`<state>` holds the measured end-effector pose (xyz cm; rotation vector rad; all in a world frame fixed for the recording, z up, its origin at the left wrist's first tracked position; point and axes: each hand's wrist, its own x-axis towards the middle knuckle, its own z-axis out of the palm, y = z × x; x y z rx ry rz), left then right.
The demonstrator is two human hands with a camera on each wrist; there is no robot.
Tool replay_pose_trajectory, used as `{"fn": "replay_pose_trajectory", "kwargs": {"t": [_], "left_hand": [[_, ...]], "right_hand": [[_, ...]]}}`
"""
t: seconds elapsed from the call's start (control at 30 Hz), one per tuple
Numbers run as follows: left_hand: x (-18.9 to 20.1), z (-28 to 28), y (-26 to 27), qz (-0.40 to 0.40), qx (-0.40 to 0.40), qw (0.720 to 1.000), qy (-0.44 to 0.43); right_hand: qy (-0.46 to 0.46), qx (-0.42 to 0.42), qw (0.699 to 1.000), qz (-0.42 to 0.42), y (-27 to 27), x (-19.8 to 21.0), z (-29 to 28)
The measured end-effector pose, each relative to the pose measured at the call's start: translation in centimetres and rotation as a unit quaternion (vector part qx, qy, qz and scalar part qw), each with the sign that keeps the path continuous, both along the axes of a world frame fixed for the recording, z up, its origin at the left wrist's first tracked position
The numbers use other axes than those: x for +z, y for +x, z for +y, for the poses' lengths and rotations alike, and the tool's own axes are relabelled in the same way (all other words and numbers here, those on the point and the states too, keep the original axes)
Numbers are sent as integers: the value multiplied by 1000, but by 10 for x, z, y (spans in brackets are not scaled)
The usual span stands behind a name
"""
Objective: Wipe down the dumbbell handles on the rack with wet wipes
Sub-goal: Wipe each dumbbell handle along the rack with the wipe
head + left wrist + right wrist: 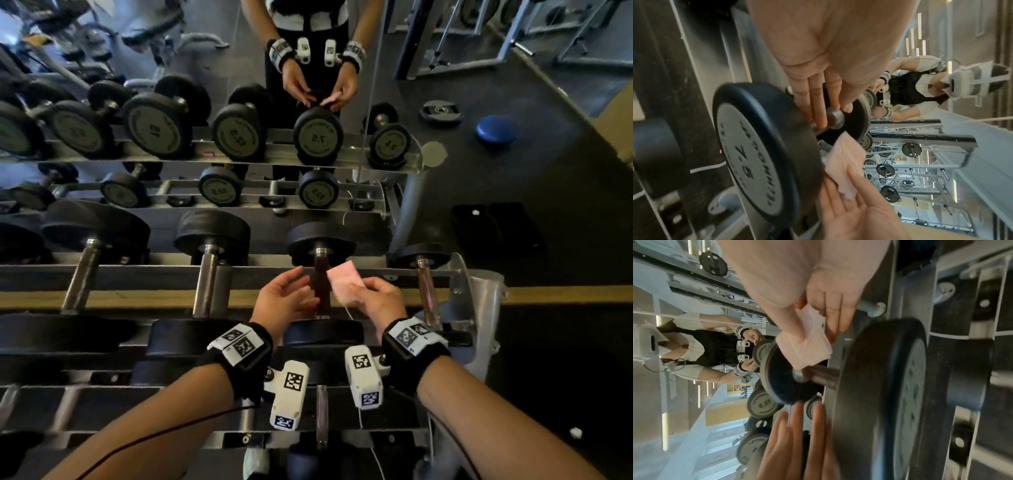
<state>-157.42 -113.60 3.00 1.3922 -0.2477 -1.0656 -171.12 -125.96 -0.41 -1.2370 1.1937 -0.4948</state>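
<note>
The 7.5 dumbbell (322,337) lies on the rack's top rail (137,274), and its dark handle (322,287) runs away from me between my two hands. My right hand (358,289) pinches a folded pink wet wipe (342,279) between thumb and fingers, just right of the handle. In the right wrist view the wet wipe (807,345) hangs over the handle (822,374) near the far head. My left hand (303,287) is open just left of the handle, its fingers (818,100) straight along it. I cannot tell whether they touch it.
More dumbbells (212,240) sit left and right on the same rack, with a lower tier (322,411) below my wrists. A mirror (239,102) behind the rack reflects the dumbbells and me. A weight plate (440,111) and a blue disc (496,132) lie on the floor at the right.
</note>
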Motion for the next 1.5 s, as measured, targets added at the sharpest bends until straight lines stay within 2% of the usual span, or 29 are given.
{"fn": "replay_pose_trajectory", "kwargs": {"t": [0.1, 0.17, 0.23, 0.4, 0.57, 0.63, 0.73, 0.83, 0.93, 1.03, 1.23, 1.33, 1.37, 1.43, 1.47, 1.5], "left_hand": [[-12, 14, 8, -84, -5, 996, 37], [-22, 22, 9, -121, -31, 991, 57], [-32, 27, 6, -135, -53, 987, 69], [-42, 32, 5, -107, -53, 990, 80], [-38, 39, 11, -58, -106, 989, 88], [-35, 37, 13, -50, -115, 987, 100], [-32, 36, 15, -40, -130, 985, 106], [-30, 36, 16, -38, -139, 984, 109], [-29, 36, 16, -37, -142, 983, 112], [-29, 35, 17, -36, -140, 983, 113], [-33, 32, 20, -21, -139, 983, 118], [-36, 32, 22, -18, -142, 982, 120], [-37, 32, 23, -18, -145, 982, 121], [-38, 32, 25, -15, -151, 981, 121], [-38, 31, 25, -13, -152, 981, 121], [-39, 32, 25, -10, -151, 981, 121]], "right_hand": [[-34, 0, 996, 81, 0, -14, -36], [-53, 53, 987, 139, 2, -22, -50], [-63, 104, 980, 157, 10, -29, -54], [-77, 133, 985, 75, 43, -30, -53], [-55, 158, 986, 17, 52, -26, -45], [-96, 199, 975, 3, 42, -26, -33], [-154, 299, 941, 26, 19, -22, -22], [-125, 356, 926, 35, 9, -16, -26], [-86, 302, 949, 27, 17, -8, -39], [-165, 243, 955, 41, 28, -1, -49], [-241, 361, 892, 124, 29, -3, -30], [-203, 395, 887, 125, 14, -2, -27], [-184, 429, 874, 132, 9, -1, -26], [-180, 510, 822, 176, 4, 4, -31], [-177, 532, 807, 183, 5, 8, -35], [-163, 531, 815, 164, 6, 13, -40]]}}
